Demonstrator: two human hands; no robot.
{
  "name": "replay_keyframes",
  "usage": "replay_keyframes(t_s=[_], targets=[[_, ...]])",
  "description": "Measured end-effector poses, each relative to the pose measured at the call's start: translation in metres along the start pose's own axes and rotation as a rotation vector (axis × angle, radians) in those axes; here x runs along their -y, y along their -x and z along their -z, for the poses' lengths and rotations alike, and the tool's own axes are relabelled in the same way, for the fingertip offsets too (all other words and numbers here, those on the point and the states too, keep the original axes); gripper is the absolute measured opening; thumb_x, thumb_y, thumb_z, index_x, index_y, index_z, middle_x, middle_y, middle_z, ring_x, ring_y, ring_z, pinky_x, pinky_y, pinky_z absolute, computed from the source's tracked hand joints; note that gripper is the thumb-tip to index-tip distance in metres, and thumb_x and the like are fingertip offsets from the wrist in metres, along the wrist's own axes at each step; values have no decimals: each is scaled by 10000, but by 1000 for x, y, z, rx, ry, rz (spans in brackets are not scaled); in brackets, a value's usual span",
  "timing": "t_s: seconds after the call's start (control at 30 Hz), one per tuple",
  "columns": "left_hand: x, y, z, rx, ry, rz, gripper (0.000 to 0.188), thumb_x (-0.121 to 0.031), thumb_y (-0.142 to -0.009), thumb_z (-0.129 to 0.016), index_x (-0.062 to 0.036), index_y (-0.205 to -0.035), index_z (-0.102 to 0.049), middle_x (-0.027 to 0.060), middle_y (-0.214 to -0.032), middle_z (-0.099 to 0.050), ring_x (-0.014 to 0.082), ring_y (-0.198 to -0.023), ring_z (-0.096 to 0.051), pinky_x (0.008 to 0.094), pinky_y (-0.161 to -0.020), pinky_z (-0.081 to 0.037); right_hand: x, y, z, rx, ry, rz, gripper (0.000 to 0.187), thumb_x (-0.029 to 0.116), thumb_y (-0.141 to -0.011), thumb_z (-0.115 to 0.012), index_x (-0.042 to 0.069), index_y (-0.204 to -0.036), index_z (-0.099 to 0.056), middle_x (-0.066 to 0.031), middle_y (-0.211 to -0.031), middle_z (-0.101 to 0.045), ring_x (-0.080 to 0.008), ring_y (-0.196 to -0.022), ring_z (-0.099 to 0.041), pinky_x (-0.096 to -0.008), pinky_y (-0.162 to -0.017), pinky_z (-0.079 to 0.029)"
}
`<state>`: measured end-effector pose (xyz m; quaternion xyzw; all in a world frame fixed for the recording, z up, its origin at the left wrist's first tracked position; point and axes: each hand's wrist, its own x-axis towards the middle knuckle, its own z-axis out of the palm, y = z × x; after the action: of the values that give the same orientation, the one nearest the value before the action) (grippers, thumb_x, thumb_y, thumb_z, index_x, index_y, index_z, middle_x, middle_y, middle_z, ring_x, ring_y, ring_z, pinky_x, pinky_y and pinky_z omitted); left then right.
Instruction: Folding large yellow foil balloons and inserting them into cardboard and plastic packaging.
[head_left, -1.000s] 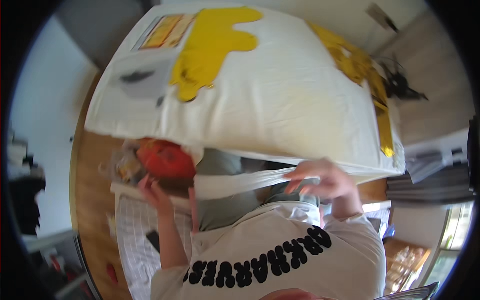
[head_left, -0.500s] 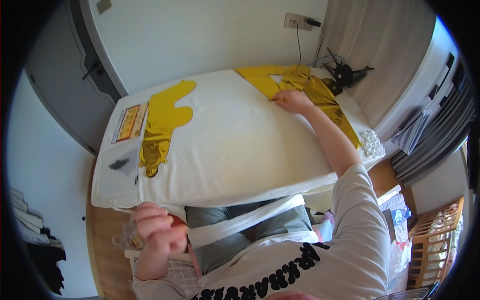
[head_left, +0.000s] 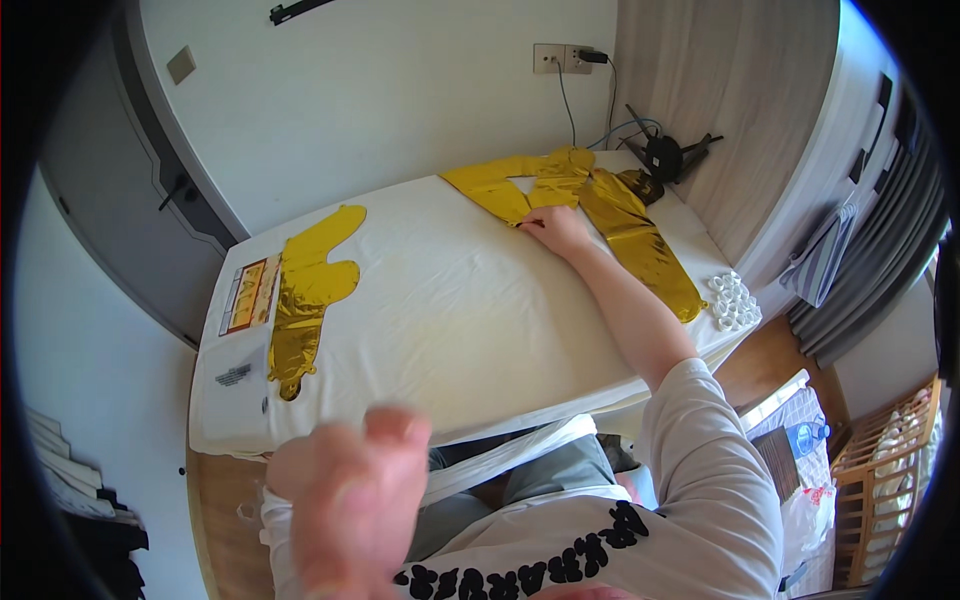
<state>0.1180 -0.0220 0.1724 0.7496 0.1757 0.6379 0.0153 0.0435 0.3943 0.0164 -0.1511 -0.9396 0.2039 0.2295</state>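
Toward the far right of the white-covered table, my right hand [head_left: 553, 228] pinches the lower edge of a flat gold foil balloon [head_left: 480, 182], near its pointed corner. This balloon has an open gap in its shape. Beside it, a long gold foil piece [head_left: 645, 250] slants toward the right corner; where the two meet is hard to make out. My left hand [head_left: 365, 485] is raised close to the camera in front of the near table edge, smeared by motion, and its fingers cannot be read. Another flat gold foil balloon [head_left: 310, 280], with rounded lobes, lies on the left side, untouched.
The white-covered table [head_left: 430, 340] spans the middle. A printed card [head_left: 250, 295] and a clear plastic sheet [head_left: 230, 375] lie at its left edge. White rings [head_left: 735, 303] cluster at the right corner. A black router [head_left: 664, 158] with cables stands at the back right.
My left hand has risen from beside the near table edge toward the camera. The view has shifted slightly. My right hand stays at the same balloon edge.
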Motion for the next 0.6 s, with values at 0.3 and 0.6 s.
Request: replay_keyframes(t_s=[0.3, 0.6], targets=[[259, -17, 94, -404, -678, 244, 217, -139, -986, -574, -66, -1165, -674, 134, -1245, -646, 296, -1231, -568, 402, -1035, -447, 13, -9, -6, -68, -169, -72, 172, 259, -797, -788, 148, -927, -810, -57, -913, -777, -246, -841, -730, -361, -784, -575], [331, 103, 116, -139, -1058, 637, 336, -80, -865, -660, -71, -1201, -673, 121, -1190, -695, 346, -1030, -676, 454, -891, -536, 18, -9, -8, -111, -188, -94, 166, 196, -798, -804, 96, -930, -792, -93, -895, -771, -255, -842, -736, -350, -787, -576]])
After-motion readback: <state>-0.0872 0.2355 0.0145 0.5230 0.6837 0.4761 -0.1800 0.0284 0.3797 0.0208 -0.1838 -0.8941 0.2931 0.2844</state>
